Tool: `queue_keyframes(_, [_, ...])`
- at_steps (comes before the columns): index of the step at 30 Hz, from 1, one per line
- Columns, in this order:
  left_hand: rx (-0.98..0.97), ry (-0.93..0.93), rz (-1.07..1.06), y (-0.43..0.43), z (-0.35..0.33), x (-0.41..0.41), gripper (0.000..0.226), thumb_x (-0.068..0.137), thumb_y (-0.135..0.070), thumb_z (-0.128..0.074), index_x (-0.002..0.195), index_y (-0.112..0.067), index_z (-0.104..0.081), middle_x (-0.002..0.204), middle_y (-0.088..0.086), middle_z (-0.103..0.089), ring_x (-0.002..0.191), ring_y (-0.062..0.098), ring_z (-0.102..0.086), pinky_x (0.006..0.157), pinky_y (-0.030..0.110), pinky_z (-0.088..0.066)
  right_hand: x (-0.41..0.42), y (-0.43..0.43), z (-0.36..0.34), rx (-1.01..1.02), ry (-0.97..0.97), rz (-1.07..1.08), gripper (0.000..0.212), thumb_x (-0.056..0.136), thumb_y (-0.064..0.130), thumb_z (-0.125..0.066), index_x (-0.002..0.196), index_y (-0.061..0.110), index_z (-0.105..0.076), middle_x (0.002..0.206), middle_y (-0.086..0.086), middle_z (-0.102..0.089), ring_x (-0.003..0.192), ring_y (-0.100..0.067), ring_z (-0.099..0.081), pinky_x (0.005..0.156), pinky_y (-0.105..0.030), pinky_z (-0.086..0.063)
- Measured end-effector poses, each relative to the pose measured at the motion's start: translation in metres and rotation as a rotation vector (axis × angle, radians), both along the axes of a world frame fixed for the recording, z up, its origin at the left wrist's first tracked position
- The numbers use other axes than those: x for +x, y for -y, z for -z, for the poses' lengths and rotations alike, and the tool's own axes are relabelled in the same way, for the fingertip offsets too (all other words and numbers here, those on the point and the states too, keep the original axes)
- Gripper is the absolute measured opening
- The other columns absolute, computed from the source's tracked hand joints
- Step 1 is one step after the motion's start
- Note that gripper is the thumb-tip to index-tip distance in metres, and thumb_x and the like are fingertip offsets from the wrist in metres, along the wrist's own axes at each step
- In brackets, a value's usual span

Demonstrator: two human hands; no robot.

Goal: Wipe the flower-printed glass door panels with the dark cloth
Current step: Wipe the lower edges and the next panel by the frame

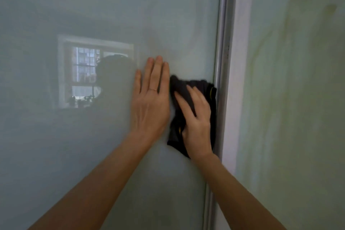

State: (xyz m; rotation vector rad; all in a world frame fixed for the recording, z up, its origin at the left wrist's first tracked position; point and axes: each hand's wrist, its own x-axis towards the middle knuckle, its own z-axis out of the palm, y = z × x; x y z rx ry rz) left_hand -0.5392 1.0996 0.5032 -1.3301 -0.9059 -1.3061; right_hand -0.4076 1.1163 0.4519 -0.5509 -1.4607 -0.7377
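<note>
A pale grey-green glass door panel (93, 145) fills the left and middle of the view. My left hand (150, 99) lies flat on it with straight fingers pointing up. Just to its right, my right hand (196, 119) presses the dark cloth (182, 87) against the glass, fingers spread over it and the thumb tucked at its lower fold. The cloth is bunched, with small yellow marks, and reaches the panel's right edge. A second panel (298, 99) at the right shows faint yellowish-green printed streaks.
A silver metal frame strip (220, 61) and a white upright (238, 80) run top to bottom between the two panels. The left glass reflects a window (84, 73) and a person's dark silhouette.
</note>
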Motion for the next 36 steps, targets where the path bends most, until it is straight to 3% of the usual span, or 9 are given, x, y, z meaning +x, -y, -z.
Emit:
queue_keyframes(5, [-0.026, -0.059, 0.001, 0.000, 0.005, -0.004, 0.062, 0.093, 0.001, -0.049, 0.152, 0.004, -0.034, 0.161, 0.021, -0.029, 0.151, 0.037, -0.023, 0.125, 0.049, -0.012, 0.010, 0.003, 0.067, -0.095, 0.067, 0.086, 0.096, 0.074, -0.019, -0.077, 0.152, 0.021, -0.039, 0.155, -0.008, -0.037, 0.147, -0.027, -0.032, 0.119, -0.047, -0.030])
queue_keyframes(11, [-0.023, -0.059, -0.011, -0.001, 0.005, -0.001, 0.050, 0.103, -0.005, -0.036, 0.152, 0.003, -0.035, 0.160, 0.020, -0.031, 0.150, 0.037, -0.025, 0.124, 0.051, -0.015, 0.011, 0.012, -0.008, -0.065, -0.010, 0.089, 0.071, 0.075, -0.017, -0.055, 0.142, 0.009, -0.059, 0.145, -0.018, -0.052, 0.135, -0.033, -0.041, 0.119, -0.041, -0.028])
queue_keyframes(16, [-0.009, -0.041, 0.013, -0.001, 0.003, 0.000, 0.049, 0.101, -0.002, -0.039, 0.150, 0.005, -0.039, 0.158, 0.022, -0.034, 0.148, 0.039, -0.029, 0.123, 0.051, -0.016, 0.008, 0.014, -0.027, -0.094, -0.001, 0.145, 0.065, 0.079, -0.006, -0.044, 0.140, 0.008, -0.061, 0.144, -0.017, -0.056, 0.127, -0.033, -0.044, 0.106, -0.048, -0.040])
queue_keyframes(20, [-0.033, -0.023, 0.082, -0.003, 0.005, 0.021, 0.052, 0.098, -0.002, -0.047, 0.149, 0.003, -0.041, 0.157, 0.022, -0.036, 0.148, 0.041, -0.028, 0.123, 0.052, -0.015, 0.034, 0.028, 0.024, -0.136, 0.176, 0.150, 0.063, 0.076, -0.005, -0.066, 0.137, 0.008, -0.062, 0.143, -0.016, -0.057, 0.123, -0.035, -0.049, 0.104, -0.048, -0.041])
queue_keyframes(23, [-0.042, -0.027, 0.110, -0.007, 0.005, 0.035, 0.052, 0.097, -0.005, -0.053, 0.147, 0.002, -0.044, 0.156, 0.023, -0.038, 0.147, 0.040, -0.029, 0.123, 0.053, -0.014, 0.046, 0.051, 0.015, -0.096, 0.141, 0.101, 0.059, 0.074, 0.000, -0.081, 0.131, 0.007, -0.067, 0.139, -0.012, -0.060, 0.121, -0.032, -0.050, 0.105, -0.043, -0.039])
queue_keyframes(28, [-0.049, 0.009, 0.172, -0.010, -0.003, 0.053, 0.055, 0.092, 0.003, -0.048, 0.147, 0.002, -0.045, 0.154, 0.024, -0.040, 0.145, 0.043, -0.032, 0.121, 0.052, -0.016, 0.075, 0.074, -0.032, 0.143, -0.114, 0.163, 0.038, 0.089, -0.002, -0.060, 0.123, 0.010, -0.074, 0.132, -0.012, -0.065, 0.118, -0.027, -0.049, 0.098, -0.040, -0.038])
queue_keyframes(31, [-0.063, 0.012, 0.192, -0.008, -0.003, 0.064, 0.051, 0.094, 0.002, -0.044, 0.145, 0.002, -0.047, 0.153, 0.023, -0.042, 0.144, 0.041, -0.036, 0.119, 0.056, -0.022, 0.093, 0.051, -0.020, -0.044, -0.113, 0.238, 0.058, 0.084, 0.003, -0.046, 0.138, 0.017, -0.063, 0.147, -0.012, -0.055, 0.133, -0.029, -0.045, 0.103, -0.052, -0.038])
queue_keyframes(34, [-0.110, -0.011, 0.211, -0.009, 0.002, 0.069, 0.050, 0.099, -0.005, -0.043, 0.149, -0.001, -0.043, 0.155, 0.021, -0.040, 0.146, 0.037, -0.033, 0.121, 0.053, -0.019, 0.092, 0.029, -0.001, -0.220, -0.062, 0.074, 0.066, 0.089, 0.008, -0.032, 0.153, 0.020, -0.040, 0.162, -0.014, -0.034, 0.151, -0.034, -0.030, 0.110, -0.067, -0.033])
queue_keyframes(36, [-0.121, -0.029, 0.218, -0.009, -0.002, 0.079, 0.048, 0.106, -0.015, -0.033, 0.152, -0.004, -0.039, 0.158, 0.018, -0.037, 0.148, 0.034, -0.031, 0.121, 0.053, -0.018, 0.093, 0.023, -0.019, -0.257, -0.092, -0.040, 0.064, 0.091, 0.011, -0.028, 0.153, 0.017, -0.040, 0.163, -0.014, -0.030, 0.152, -0.035, -0.027, 0.113, -0.068, -0.029])
